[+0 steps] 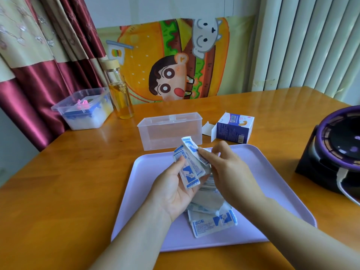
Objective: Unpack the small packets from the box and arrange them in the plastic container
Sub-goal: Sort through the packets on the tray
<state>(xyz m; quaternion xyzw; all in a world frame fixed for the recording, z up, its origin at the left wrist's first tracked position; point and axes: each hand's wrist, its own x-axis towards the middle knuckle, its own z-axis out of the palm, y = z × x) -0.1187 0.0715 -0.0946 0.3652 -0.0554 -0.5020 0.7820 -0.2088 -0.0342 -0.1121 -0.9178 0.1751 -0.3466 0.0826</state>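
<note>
My left hand (pixel 172 189) holds a fanned stack of small white-and-blue packets (pixel 188 169) above the lilac tray (pixel 272 172). My right hand (pixel 226 172) pinches the top packet (pixel 191 147) of that stack between thumb and fingers. More packets (pixel 212 219) lie in a loose heap on the tray under my hands. Just beyond the tray stands the clear plastic container (pixel 169 129), with nothing visible inside. The open blue-and-white box (pixel 233 128) lies to its right with its flap out.
A glass bottle (pixel 119 92) of yellow liquid and a clear tub (pixel 83 109) of small items stand at the back left of the wooden table (pixel 58 182). A black-and-purple round device (pixel 337 151) sits at the right edge.
</note>
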